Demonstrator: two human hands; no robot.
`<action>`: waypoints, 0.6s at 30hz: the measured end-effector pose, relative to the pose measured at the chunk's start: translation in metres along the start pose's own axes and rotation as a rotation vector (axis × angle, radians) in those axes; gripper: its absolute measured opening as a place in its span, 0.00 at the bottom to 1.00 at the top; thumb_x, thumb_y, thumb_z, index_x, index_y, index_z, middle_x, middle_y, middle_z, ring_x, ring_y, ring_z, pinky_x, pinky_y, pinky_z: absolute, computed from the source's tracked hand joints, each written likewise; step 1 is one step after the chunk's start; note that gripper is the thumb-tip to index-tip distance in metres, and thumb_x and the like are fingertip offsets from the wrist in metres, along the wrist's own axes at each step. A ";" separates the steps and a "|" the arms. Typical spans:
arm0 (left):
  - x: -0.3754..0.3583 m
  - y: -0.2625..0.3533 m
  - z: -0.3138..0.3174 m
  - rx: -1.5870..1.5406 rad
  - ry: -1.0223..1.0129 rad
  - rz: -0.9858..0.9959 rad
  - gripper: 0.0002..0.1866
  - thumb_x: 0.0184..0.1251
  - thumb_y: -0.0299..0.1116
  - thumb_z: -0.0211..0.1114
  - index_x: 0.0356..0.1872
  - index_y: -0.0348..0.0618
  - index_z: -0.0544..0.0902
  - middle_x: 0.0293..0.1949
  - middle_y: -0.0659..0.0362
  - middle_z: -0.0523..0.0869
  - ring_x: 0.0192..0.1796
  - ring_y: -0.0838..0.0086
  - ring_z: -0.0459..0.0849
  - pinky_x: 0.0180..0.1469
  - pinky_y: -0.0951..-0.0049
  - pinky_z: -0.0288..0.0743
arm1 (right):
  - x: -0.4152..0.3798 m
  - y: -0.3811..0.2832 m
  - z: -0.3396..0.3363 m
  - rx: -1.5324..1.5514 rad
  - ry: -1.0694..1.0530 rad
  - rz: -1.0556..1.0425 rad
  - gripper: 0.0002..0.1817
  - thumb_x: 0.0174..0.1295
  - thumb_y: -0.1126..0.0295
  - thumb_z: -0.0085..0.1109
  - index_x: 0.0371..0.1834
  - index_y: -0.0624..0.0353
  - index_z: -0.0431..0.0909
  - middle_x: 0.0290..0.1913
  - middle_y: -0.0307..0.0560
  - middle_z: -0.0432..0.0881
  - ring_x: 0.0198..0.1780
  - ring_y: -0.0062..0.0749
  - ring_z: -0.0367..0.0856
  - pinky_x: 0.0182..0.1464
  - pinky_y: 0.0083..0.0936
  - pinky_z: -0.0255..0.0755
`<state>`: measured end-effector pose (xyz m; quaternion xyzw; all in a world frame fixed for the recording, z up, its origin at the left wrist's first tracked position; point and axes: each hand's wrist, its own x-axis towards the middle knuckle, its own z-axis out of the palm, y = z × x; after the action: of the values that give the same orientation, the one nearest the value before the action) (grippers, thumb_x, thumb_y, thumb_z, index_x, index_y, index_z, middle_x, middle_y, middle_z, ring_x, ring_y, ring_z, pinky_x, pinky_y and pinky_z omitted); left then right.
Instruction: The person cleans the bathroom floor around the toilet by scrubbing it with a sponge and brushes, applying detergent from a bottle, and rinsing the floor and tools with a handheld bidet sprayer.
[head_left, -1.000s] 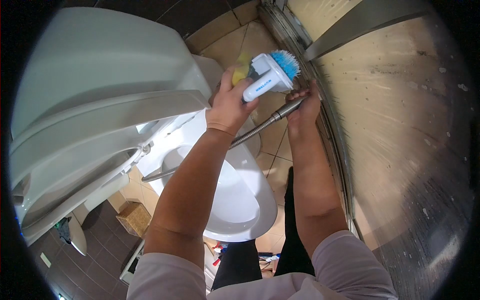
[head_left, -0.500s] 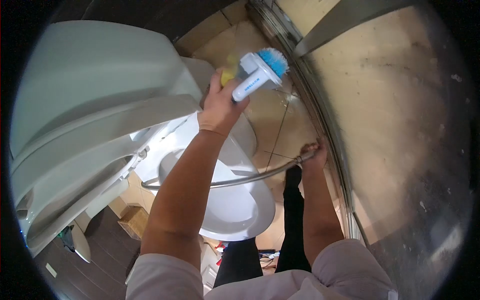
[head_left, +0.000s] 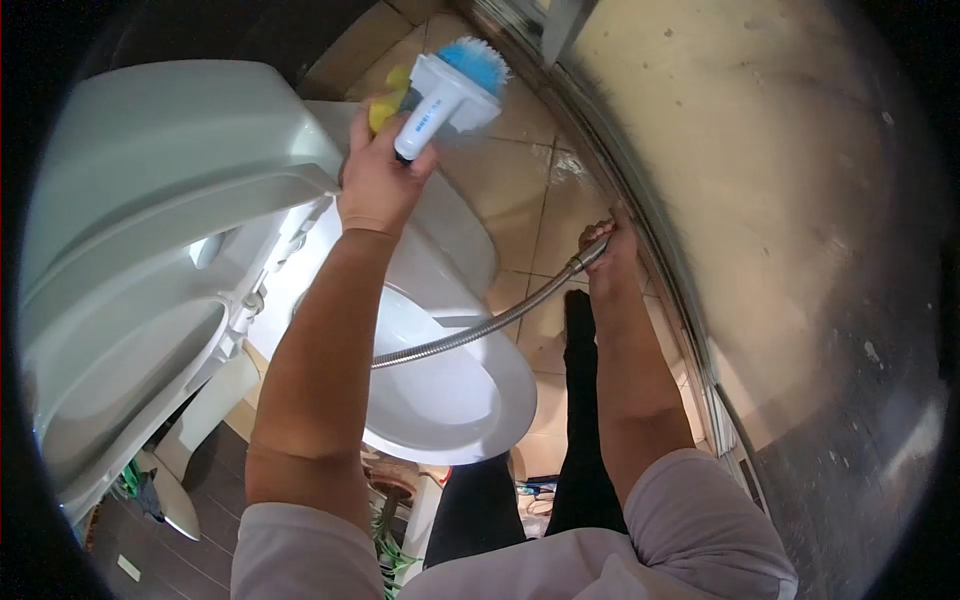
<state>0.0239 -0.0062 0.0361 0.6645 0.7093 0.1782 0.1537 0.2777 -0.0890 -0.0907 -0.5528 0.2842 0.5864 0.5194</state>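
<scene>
My left hand (head_left: 383,180) is closed on a white-handled scrub brush (head_left: 428,122), held over the floor past the toilet with its blue bristles pointing away from me. A yellow item (head_left: 388,106) shows at the same hand, beside the brush; its kind is hidden. Low by the sliding-door track, my right hand (head_left: 612,245) grips the end of a flexible metal shower hose (head_left: 470,340). The hose curves left across the white toilet bowl (head_left: 520,410) and passes behind my left forearm.
The raised toilet lid and seat (head_left: 150,330) and the cistern (head_left: 190,130) fill the left. Beige floor tiles (head_left: 510,205) run up to the curved metal door track (head_left: 640,225). A glass panel (head_left: 730,150) stands on the right, and a green plant (head_left: 392,540) is near my legs.
My left hand with the brush has moved up and to the left. My right hand has risen along the track, lifting the hose end. The view has shifted slightly.
</scene>
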 end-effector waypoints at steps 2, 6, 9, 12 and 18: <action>0.001 -0.002 0.002 -0.001 0.018 0.020 0.20 0.45 0.38 0.64 0.44 0.49 0.77 0.57 0.51 0.65 0.50 0.53 0.73 0.50 0.63 0.70 | 0.008 0.000 -0.029 -0.003 0.023 -0.012 0.12 0.59 0.61 0.52 0.25 0.53 0.62 0.10 0.34 0.61 0.10 0.23 0.62 0.13 0.19 0.63; 0.001 -0.003 0.001 -0.007 0.050 0.069 0.19 0.47 0.40 0.64 0.43 0.48 0.77 0.56 0.51 0.67 0.48 0.53 0.74 0.48 0.63 0.71 | 0.006 -0.012 -0.097 0.037 0.136 -0.023 0.11 0.60 0.61 0.49 0.26 0.53 0.62 0.09 0.33 0.61 0.09 0.23 0.62 0.11 0.19 0.63; 0.002 -0.003 0.001 0.017 0.066 0.089 0.18 0.48 0.40 0.64 0.42 0.47 0.78 0.55 0.53 0.68 0.46 0.54 0.76 0.46 0.63 0.72 | 0.002 -0.024 -0.135 0.106 0.172 -0.005 0.14 0.61 0.56 0.47 0.26 0.52 0.63 0.09 0.33 0.61 0.09 0.24 0.62 0.12 0.19 0.63; 0.001 0.001 0.000 -0.006 0.052 0.091 0.19 0.50 0.40 0.63 0.42 0.43 0.77 0.52 0.52 0.69 0.47 0.56 0.75 0.48 0.65 0.70 | 0.005 -0.027 -0.160 0.146 0.229 -0.058 0.17 0.62 0.50 0.44 0.27 0.52 0.64 0.10 0.34 0.62 0.09 0.23 0.62 0.12 0.18 0.64; 0.001 0.001 0.001 0.046 0.096 0.113 0.17 0.49 0.41 0.63 0.40 0.47 0.79 0.52 0.57 0.70 0.45 0.58 0.76 0.45 0.66 0.73 | 0.001 -0.020 -0.199 0.096 0.351 -0.096 0.19 0.60 0.48 0.45 0.24 0.51 0.64 0.10 0.35 0.64 0.09 0.22 0.62 0.13 0.16 0.64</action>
<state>0.0250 -0.0048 0.0357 0.6976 0.6811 0.2018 0.0940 0.3667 -0.2638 -0.1319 -0.6341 0.3715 0.4411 0.5150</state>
